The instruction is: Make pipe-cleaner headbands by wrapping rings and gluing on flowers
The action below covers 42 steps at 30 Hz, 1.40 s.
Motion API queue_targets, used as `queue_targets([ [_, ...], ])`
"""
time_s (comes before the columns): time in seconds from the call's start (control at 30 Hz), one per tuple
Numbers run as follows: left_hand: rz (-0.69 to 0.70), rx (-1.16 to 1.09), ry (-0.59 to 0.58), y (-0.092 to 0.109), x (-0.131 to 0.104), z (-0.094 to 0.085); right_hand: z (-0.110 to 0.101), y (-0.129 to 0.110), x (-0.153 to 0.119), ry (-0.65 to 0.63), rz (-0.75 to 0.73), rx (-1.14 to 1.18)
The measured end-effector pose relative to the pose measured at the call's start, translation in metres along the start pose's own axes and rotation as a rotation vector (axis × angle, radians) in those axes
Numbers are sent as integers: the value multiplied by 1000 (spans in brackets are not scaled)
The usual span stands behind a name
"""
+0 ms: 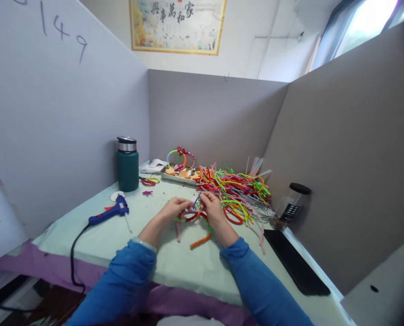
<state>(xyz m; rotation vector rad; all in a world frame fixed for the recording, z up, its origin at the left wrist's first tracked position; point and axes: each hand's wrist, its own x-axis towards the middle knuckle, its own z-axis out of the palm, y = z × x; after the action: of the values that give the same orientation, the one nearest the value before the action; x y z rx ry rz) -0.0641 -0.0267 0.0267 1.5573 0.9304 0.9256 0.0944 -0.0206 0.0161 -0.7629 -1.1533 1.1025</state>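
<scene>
My left hand [175, 208] and my right hand [212, 208] come together over the middle of the table, both with fingers pinched. Between them a short blue pipe cleaner [196, 200] stands up, its upper end at my right fingertips and its lower part near my left ones. It meets a glasses-like shape of bent pipe cleaners [190, 218] in red and other colours, which hangs just below my hands. One side piece ends in a coiled orange tip [200, 241]; a pale pink piece [178, 231] hangs on the left. My fingers partly hide the join.
A big heap of coloured pipe cleaners [235, 185] lies right of my hands. Behind sits a metal tray [179, 179] with small pieces and finished-looking loops. Left are scissors [149, 181], a green bottle [127, 170] and a corded blue glue gun [110, 212]. A black phone-like slab [295, 262] lies right.
</scene>
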Motion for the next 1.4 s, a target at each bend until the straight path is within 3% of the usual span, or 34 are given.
queue_targets([
  [0.37, 2, 30, -41, -8, 3, -1, 2, 3, -1, -35, -59, -114],
  [0.57, 35, 117, 23, -10, 5, -2, 4, 5, -4, -124, -169, -368],
  [0.83, 85, 239, 68, -4, 1, 0, 5, 6, -5, -121, -201, -434],
  [1.03, 60, -6, 39, -1, 1, -1, -3, 12, 1, -37, -128, -314],
  [1.27, 66, -233, 243, -4, 6, -3, 13, 4, -12, -30, -241, -390],
  [1.4, 80, -378, 253, -4, 6, -2, 25, 8, -17, -66, -177, -331],
])
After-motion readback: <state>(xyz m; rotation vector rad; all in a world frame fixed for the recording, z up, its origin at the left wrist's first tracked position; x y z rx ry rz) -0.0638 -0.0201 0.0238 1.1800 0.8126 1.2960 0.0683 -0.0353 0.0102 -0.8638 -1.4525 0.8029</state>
